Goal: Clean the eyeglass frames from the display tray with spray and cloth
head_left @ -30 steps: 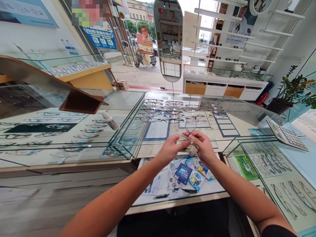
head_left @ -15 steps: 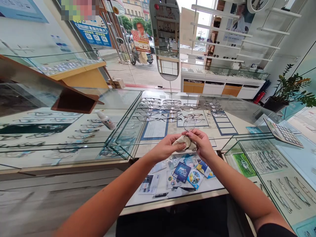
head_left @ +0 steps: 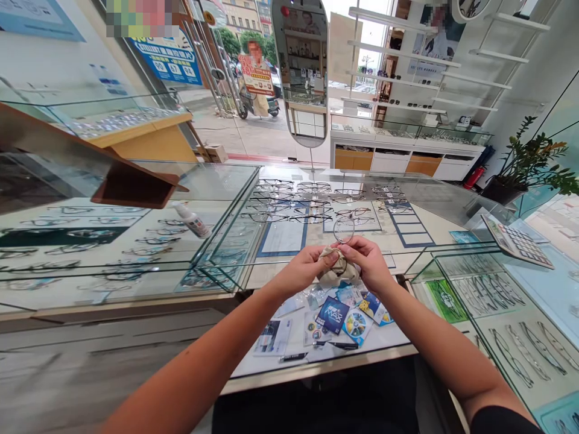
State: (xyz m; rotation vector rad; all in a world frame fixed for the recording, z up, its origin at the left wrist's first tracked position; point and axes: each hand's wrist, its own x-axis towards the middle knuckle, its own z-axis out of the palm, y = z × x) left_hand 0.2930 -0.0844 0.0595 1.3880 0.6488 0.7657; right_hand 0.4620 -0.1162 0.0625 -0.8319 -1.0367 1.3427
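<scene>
Over the glass counter, my hands meet around a pair of thin-rimmed glasses [head_left: 344, 231] with a round lens pointing away from me. My left hand [head_left: 304, 267] is closed on a beige cloth [head_left: 333, 276], its thumb pressing the cloth against the nearer part of the glasses. Fingers of my right hand [head_left: 370, 260] pinch the frame near its middle. The cloth hangs bunched below both hands and covers much of the nearer lens. Just beyond are rows of eyeglass frames [head_left: 312, 202] on the counter.
A white spray bottle [head_left: 192, 220] stands tilted in view on the left case. Packets and leaflets [head_left: 335, 314] and a pen [head_left: 337, 345] lie below my hands. A calculator [head_left: 518, 242] is at the right, near a potted plant [head_left: 520, 160]. An oval mirror [head_left: 304, 72] stands behind.
My left thumb has shifted up and left on the glasses. The cloth, earlier wrapped over the nearer lens, now hangs looser and lower. The glasses remain between my hands.
</scene>
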